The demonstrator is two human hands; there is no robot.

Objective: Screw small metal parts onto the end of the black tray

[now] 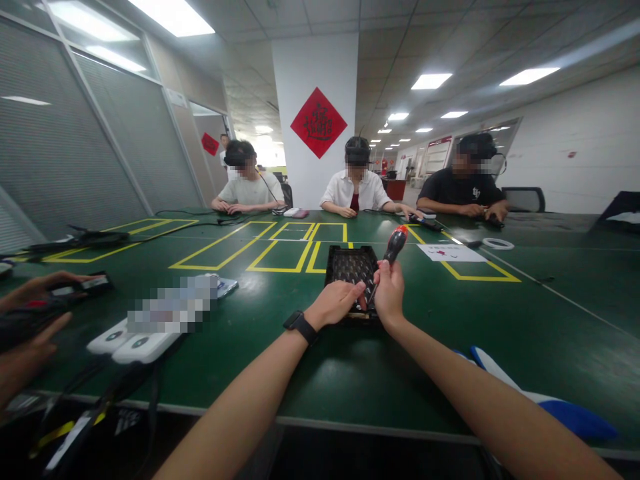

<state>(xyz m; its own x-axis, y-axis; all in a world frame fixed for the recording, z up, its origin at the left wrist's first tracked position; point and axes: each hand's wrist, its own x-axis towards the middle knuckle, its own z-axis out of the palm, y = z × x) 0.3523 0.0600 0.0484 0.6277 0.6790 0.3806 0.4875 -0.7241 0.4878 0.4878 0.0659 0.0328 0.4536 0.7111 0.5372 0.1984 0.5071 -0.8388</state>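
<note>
My right hand [391, 293] is wrapped round a screwdriver [397, 245] with a black and red handle. The handle points up and its shaft slants down toward a black tray-like case [331, 267]. Inside the case is a dark, patterned surface with rows of small shiny shapes. Over the near part of the case lies my left hand [336, 301], a black watch on its wrist. Its thumb and fingers come together close to the screwdriver's lower end; whatever they pinch is hidden.
White devices with cables [143, 343] lie on the green table [280, 360] to the left. Another person's hands [43, 313] hold a dark device at the far left. Blue and white gloves [560, 407] lie right; a paper sheet [463, 253] and tape roll [499, 244] beyond. Three people sit opposite.
</note>
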